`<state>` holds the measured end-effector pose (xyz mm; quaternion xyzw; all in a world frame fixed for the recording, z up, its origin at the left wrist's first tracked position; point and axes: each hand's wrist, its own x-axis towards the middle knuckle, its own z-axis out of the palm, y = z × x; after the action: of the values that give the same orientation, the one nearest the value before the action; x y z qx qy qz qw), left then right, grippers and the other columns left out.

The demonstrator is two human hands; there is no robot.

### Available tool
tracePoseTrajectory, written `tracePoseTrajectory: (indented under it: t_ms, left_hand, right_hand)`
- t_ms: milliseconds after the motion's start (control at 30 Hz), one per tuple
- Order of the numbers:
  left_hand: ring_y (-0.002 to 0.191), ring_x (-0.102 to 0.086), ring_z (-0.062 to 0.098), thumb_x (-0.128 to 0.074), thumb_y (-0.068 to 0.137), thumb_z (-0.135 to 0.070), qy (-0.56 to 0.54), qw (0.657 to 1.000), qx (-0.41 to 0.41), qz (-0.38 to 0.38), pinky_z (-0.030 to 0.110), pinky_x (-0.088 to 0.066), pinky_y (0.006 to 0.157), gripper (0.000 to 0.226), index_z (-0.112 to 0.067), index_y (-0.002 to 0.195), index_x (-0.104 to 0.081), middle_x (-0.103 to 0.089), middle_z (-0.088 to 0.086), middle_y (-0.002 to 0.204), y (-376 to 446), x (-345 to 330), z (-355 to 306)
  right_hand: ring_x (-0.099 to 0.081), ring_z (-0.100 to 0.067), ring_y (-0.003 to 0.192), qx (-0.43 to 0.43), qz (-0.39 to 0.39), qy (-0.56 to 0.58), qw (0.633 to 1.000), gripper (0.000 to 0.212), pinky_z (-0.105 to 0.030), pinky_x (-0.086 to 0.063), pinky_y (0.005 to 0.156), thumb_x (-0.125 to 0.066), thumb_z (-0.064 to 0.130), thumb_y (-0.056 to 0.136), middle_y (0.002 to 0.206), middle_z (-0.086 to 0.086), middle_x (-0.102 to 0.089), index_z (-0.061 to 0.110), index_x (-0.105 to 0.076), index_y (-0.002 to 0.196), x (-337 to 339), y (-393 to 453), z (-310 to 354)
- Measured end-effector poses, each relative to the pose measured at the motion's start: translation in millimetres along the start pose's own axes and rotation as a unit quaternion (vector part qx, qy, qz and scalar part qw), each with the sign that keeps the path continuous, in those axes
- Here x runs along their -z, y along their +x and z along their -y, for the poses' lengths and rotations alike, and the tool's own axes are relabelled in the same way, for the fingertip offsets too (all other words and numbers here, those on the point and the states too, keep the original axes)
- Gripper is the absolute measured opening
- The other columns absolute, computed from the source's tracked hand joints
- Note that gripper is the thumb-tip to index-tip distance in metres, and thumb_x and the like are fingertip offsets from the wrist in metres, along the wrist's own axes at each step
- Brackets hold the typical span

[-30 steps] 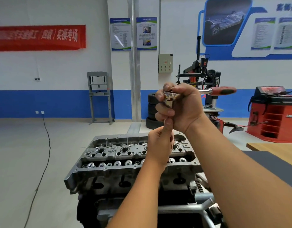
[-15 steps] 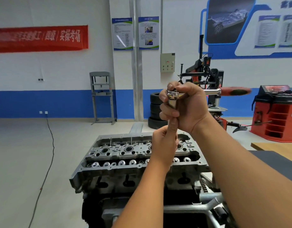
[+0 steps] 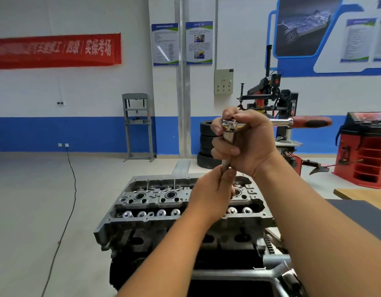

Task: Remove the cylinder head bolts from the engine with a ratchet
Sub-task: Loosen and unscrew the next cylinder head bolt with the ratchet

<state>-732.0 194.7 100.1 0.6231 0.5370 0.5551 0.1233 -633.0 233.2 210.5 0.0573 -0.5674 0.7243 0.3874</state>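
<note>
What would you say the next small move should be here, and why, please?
Probably pull the shaft down out of the socket. The right hand holds the ratchet head raised above the cylinder head, while the left hand pinches the shaft below it, so the tool is not engaged on the engine.

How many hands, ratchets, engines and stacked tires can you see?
Hands: 2, left hand pinching the shaft, right hand gripping the ratchet
Ratchets: 1
Engines: 1, the engine
Stacked tires: 3
Total: 7
</note>
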Motion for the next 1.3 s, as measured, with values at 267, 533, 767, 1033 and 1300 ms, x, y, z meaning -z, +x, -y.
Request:
tracePoseTrajectory:
  t_ms: [267,533,767,1033,1300]
  left_hand:
    - [0.047,-0.044,-0.001,-0.044,0.098,-0.042,-0.024,0.997,-0.033,0.063,0.011,-0.035,0.045,0.031,-0.05,0.072,-0.06,-0.059,-0.019,0.059,3.6,18.1,10.8]
    - [0.04,-0.041,0.011,-0.062,0.097,-0.049,-0.208,0.969,0.025,0.134,0.02,-0.036,0.041,0.033,-0.016,0.103,-0.067,-0.075,0.011,0.103,1.4,29.3,11.1]
    - [0.042,-0.035,0.013,-0.065,0.095,-0.048,-0.224,0.967,0.027,0.116,0.026,-0.031,0.041,0.025,-0.027,0.105,-0.074,-0.071,0.017,0.096,-1.0,25.9,9.7]
    - [0.042,-0.039,0.01,-0.061,0.097,-0.046,-0.199,0.971,0.041,0.129,0.019,-0.035,0.042,0.038,-0.011,0.111,-0.064,-0.068,0.014,0.091,1.1,23.7,10.0]
    - [0.049,-0.044,0.004,-0.065,0.094,-0.053,-0.194,0.972,0.032,0.126,0.016,-0.038,0.048,0.024,-0.032,0.104,-0.071,-0.068,0.012,0.085,1.9,23.8,17.9]
  right_hand:
    - [-0.047,-0.017,0.04,0.253,-0.211,-0.203,0.922,0.004,-0.023,-0.038,0.04,-0.068,0.017,0.079,0.071,-0.008,-0.064,0.015,-0.065,0.079,-26.4,-5.4,-38.3]
    - [-0.03,-0.012,0.036,0.019,-0.036,-0.02,0.999,0.01,-0.02,-0.015,0.049,-0.057,0.022,0.07,0.069,-0.01,-0.055,0.016,-0.052,0.077,-13.2,2.3,-7.1]
    - [-0.049,-0.022,0.042,0.218,-0.193,-0.212,0.933,0.006,-0.026,-0.039,0.041,-0.069,0.017,0.078,0.074,-0.008,-0.066,0.015,-0.065,0.082,-23.2,-10.2,-33.1]
    - [-0.032,-0.015,0.039,0.043,-0.063,-0.017,0.997,0.01,-0.026,-0.016,0.05,-0.055,0.022,0.073,0.074,-0.011,-0.059,0.016,-0.052,0.081,-8.1,-4.1,-5.0]
    - [-0.041,-0.02,0.042,0.127,-0.113,-0.155,0.973,0.006,-0.026,-0.031,0.044,-0.06,0.011,0.078,0.078,-0.014,-0.064,0.014,-0.064,0.078,-16.5,-6.6,-17.5]
